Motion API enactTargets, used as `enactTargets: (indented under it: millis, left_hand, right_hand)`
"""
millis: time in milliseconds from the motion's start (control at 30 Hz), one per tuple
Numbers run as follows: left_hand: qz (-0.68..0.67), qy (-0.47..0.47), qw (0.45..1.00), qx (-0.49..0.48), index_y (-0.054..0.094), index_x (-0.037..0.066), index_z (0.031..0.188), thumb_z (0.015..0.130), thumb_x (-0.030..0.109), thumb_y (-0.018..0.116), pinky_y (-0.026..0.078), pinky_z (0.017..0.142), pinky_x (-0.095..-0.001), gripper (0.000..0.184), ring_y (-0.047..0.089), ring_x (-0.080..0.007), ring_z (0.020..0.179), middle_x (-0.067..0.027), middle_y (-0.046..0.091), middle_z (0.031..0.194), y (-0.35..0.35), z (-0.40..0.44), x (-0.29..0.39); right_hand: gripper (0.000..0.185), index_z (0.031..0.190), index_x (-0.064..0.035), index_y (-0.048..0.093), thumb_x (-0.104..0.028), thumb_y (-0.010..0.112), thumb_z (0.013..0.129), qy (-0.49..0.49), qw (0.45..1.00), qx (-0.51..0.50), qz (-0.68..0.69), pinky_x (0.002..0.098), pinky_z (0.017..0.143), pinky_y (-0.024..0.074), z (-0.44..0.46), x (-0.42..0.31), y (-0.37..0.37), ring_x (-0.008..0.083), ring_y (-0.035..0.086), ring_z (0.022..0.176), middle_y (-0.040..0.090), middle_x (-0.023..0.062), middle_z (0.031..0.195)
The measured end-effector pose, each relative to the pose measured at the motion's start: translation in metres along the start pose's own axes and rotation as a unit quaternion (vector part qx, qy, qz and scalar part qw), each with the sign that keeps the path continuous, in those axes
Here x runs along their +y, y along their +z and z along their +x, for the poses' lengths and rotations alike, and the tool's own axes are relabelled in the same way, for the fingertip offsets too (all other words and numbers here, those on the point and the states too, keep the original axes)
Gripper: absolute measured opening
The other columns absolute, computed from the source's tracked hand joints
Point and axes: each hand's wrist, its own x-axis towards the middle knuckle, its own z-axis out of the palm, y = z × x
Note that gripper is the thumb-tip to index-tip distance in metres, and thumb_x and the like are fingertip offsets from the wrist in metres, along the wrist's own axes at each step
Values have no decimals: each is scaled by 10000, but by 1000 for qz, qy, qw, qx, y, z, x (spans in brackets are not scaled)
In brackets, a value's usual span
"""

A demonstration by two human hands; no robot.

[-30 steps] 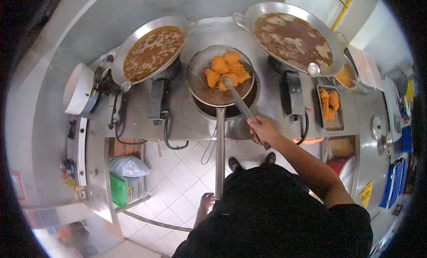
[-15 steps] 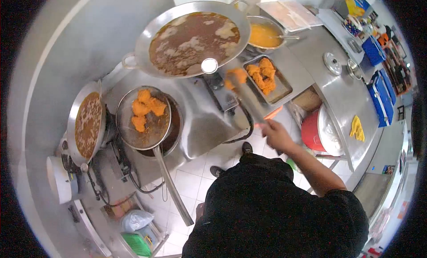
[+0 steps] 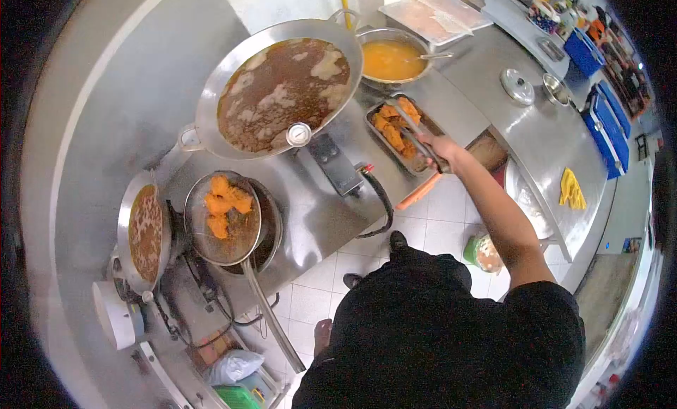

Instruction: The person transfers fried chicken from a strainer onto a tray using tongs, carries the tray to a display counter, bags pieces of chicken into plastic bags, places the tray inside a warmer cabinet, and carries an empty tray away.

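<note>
My right hand (image 3: 443,151) is closed around metal tongs (image 3: 411,121). The tongs reach over a metal tray (image 3: 417,166), their tips among orange fried pieces (image 3: 389,131); whether they grip a piece I cannot make out. On the left, a long-handled strainer (image 3: 243,248) rests on a pot (image 3: 273,247), with several more orange fried pieces (image 3: 227,197) in it. My left hand (image 3: 322,336) hangs low beside my body, mostly hidden by my black shirt, its fingers unclear.
A large wok (image 3: 204,120) of bubbling oil stands at the back, a thermometer (image 3: 299,134) at its rim. Another oil-filled wok (image 3: 124,229) sits far left. Beyond the tray are a bowl of yellow liquid (image 3: 389,62), a lid (image 3: 517,87) and a yellow cloth (image 3: 572,189).
My right hand has moved the tongs, with an orange fried piece, rightward to the tray. The tips are now down among the pieces there. The whole view has shifted slightly.
</note>
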Motion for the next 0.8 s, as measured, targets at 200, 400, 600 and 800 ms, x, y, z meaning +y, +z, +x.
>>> enactTargets:
  millis: [200,400,600,800]
  left_hand:
    - [-130,-86,988,-4,732,41,1015,870,441,645,548,799,-437,434,696,-345,883,-165,736,976,15,-62,-8]
    - [-170,-174,969,-30,676,19,1090,937,273,645,548,809,-354,298,685,-233,900,-125,727,978,27,-104,-21]
    - [-456,-172,872,47,645,41,1126,953,198,652,552,788,-328,234,682,-192,888,-100,723,957,49,-76,-97]
    - [-413,-87,898,123,615,107,1167,942,191,647,558,743,-382,243,685,-213,862,-88,715,940,63,-41,-151]
  right_hand:
    - [417,938,-51,632,-456,561,1006,8,994,-9,-105,267,404,421,-133,25,21,123,518,444,607,41,693]
    - [464,1008,-56,650,-505,537,986,-76,889,-254,-374,341,520,481,-178,57,169,176,591,545,661,80,819]
    - [602,1131,16,669,-539,474,1001,-267,681,-234,-640,523,716,546,-118,93,355,415,696,755,703,256,971]
    - [472,1036,-32,609,-501,574,991,4,886,-344,-311,287,419,462,-41,100,432,135,571,512,622,64,776]
